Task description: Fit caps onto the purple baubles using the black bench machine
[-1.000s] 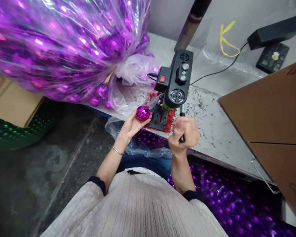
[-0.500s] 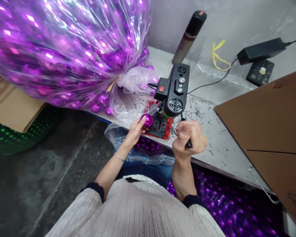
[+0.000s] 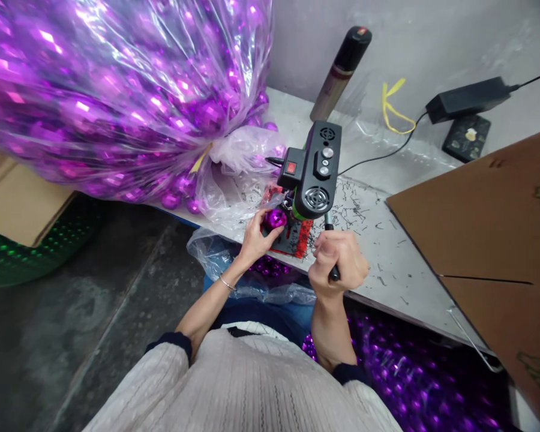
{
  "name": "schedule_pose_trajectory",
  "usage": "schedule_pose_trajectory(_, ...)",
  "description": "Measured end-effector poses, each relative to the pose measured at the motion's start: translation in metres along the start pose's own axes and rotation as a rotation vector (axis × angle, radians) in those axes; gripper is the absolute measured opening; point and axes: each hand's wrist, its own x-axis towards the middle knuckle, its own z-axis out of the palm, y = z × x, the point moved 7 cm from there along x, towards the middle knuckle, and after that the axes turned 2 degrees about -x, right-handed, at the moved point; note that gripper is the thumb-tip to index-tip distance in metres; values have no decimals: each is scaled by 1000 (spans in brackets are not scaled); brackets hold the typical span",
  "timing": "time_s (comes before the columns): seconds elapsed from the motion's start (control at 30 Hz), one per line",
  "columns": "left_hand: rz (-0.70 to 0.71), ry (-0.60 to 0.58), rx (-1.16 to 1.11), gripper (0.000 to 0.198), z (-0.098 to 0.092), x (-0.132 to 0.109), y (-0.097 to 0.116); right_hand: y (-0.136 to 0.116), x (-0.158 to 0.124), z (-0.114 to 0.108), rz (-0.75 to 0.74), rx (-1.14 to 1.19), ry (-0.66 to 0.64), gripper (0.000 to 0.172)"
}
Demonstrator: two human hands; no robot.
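Note:
Between the thumb and fingers of my left hand is a shiny purple ball ornament, held beside the front of a black tabletop machine. My right hand is wrapped around the black grip of a lever handle at the machine's right side. The machine has round vents, silver buttons and a red switch on top. Beneath it lies a dark metal base plate over a red mat. The machine's head hides its working point from me.
A large clear bag of purple balls leans at the left. Small dark wire bits litter the white table. A cardboard box stands right. Behind are a black-capped bottle, a yellow tie and a power adapter.
My left hand has turned and brought the purple ball slightly right, closer to the machine. The right hand stays on the lever. The whole view has shifted a little.

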Motion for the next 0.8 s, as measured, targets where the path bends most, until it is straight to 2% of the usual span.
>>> schedule_pose_trajectory(0.23, 129, -103, 195, 63, 5, 4, 4, 0, -2, 1, -5, 15, 0, 21)
schedule_pose_trajectory(0.33, 181, -136, 152, 64, 11, 5, 3, -1, -2, 0, -12, 16, 9, 22)
schedule_pose_trajectory(0.5, 167, -166, 103, 67, 17, 9, -7, 0, -7, 1, -19, 10, -16, 22)
schedule_pose_trajectory(0.7, 232, -268, 51, 67, 15, 11, -5, 1, -13, 2, -13, 17, -22, 22)
schedule_pose_trajectory(0.8, 249, -241, 76, 67, 12, 12, -6, 1, -13, 3, -25, 20, -14, 22)
